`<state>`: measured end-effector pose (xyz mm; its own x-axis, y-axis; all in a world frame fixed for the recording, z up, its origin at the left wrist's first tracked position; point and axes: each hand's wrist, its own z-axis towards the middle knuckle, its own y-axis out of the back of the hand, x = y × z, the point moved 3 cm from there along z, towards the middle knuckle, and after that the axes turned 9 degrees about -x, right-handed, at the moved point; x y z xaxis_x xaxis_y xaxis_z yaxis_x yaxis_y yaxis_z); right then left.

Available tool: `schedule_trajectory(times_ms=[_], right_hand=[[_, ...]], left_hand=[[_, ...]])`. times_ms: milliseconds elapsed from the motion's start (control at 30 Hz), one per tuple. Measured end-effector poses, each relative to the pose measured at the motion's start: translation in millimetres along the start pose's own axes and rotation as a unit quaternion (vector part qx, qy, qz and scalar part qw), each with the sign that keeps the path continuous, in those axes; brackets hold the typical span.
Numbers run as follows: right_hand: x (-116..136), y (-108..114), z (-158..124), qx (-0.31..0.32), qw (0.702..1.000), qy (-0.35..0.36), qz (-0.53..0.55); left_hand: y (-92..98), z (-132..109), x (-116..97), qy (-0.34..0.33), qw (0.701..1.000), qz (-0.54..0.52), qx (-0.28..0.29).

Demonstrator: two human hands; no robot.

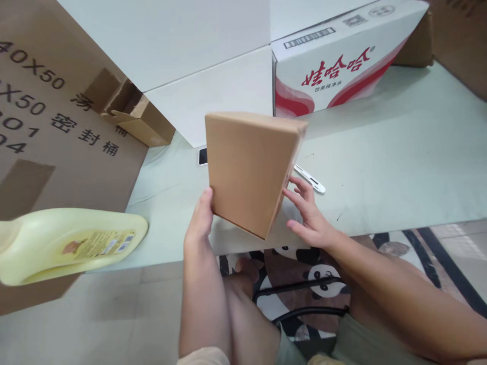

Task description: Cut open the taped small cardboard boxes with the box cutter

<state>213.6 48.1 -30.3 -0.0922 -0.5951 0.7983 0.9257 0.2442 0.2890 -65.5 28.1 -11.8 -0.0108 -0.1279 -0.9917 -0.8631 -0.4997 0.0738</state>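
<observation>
Here the left hand [201, 218] had the work: it was clamped on the lower left edge of the brown cardboard box [247, 167], thumb laid along the near side, the other fingers hidden behind. And the right hand [308, 215]? Loose and half spread, its fingertips right at the box's right side, thumb well off it, no firm hold there at all! The box stood tilted in front of the person, over the front part of the worktop [399, 152]; whether a hidden corner rested on the cloth, nobody could tell.

Now the danger, as it looked: with the grip all on one side, the box could have swung or twisted about that left thumb, and any weight inside would have made it worse. A slip toward the person looked the nastiest, with the worktop's front edge so near and the lap just below.

And watch the right side! A slim white tool [310, 178], perhaps a cutter, lay just beyond the right hand, partly behind the box; a careless sweep might have knocked it. A small dark-faced device [203, 156] peeked out on the left, at risk should the box have dropped backward.
</observation>
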Motion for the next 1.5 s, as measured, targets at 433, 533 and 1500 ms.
schedule_trajectory(times_ms=[433, 533, 1500], right_hand=[[22.5, 14.2, 5.3, -0.015, 0.996, 0.015, 0.092], [13.4, 16.5, 6.3, -0.06, 0.997, 0.025, 0.052], [-27.9, 50.9, 46.0, -0.21, 0.958, -0.184, -0.063]], left_hand=[[-29.7, -18.7, 14.6, 0.201, 0.951, -0.231, 0.039], [-24.9, -14.0, 13.6, 0.14, 0.956, -0.259, -0.015], [-15.5, -12.1, 13.1, 0.123, 0.964, -0.23, -0.054]])
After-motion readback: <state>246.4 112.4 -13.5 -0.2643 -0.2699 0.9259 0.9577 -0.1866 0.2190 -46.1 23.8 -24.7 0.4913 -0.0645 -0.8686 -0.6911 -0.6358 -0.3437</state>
